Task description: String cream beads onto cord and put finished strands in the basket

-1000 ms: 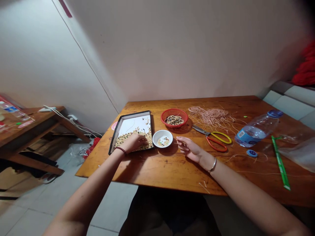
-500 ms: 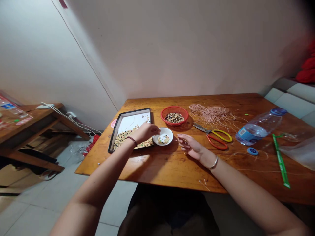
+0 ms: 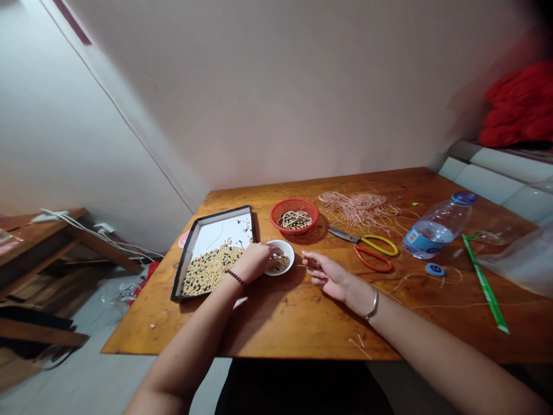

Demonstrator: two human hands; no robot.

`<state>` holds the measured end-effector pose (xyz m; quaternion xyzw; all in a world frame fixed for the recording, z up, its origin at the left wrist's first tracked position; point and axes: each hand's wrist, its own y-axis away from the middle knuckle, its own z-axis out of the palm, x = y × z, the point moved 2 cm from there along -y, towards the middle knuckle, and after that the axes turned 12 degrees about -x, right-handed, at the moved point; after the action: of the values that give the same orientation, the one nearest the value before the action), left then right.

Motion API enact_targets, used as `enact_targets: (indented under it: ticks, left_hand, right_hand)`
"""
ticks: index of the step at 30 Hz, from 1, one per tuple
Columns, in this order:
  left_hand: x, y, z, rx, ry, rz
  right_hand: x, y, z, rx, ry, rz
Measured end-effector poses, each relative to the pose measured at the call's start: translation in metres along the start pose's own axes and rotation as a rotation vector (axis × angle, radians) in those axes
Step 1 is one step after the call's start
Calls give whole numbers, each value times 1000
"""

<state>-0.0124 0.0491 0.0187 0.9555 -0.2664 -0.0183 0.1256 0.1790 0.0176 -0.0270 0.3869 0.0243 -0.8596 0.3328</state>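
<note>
My left hand point(image 3: 258, 259) reaches over the near left rim of a small white bowl point(image 3: 290, 251), its bent fingers down among the beads point(image 3: 281, 264) inside. What those fingertips hold, if anything, is hidden. Just right of the bowl, my right hand point(image 3: 329, 275) is closed in a pinch, palm turned partly up. A thin pale cord point(image 3: 301, 266) pokes out from its fingertips toward the bowl. Left of the bowl lies a black-edged tray point(image 3: 218, 217) with a white bottom, heaped with cream, black and green beads point(image 3: 211, 268).
Behind the bowl stands a red basket point(image 3: 276, 218) of beaded strands. To the right lie a tangle of pink cord point(image 3: 358, 208), scissors point(image 3: 374, 248), a water bottle point(image 3: 440, 227), its blue cap point(image 3: 434, 270), a green strip point(image 3: 487, 288) and a clear plastic bag point(image 3: 518, 259).
My left hand has gone from above the bowl's left rim down into the beads in it. My right hand keeps its pinch beside the bowl. The camera view has shifted.
</note>
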Motion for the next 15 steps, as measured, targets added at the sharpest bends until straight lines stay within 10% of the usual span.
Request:
enact_targets:
  ticks: [15]
  left_hand:
    - [-8,4,7,52,16,41]
  right_hand:
    - [-3,-1,-7,9,94,7]
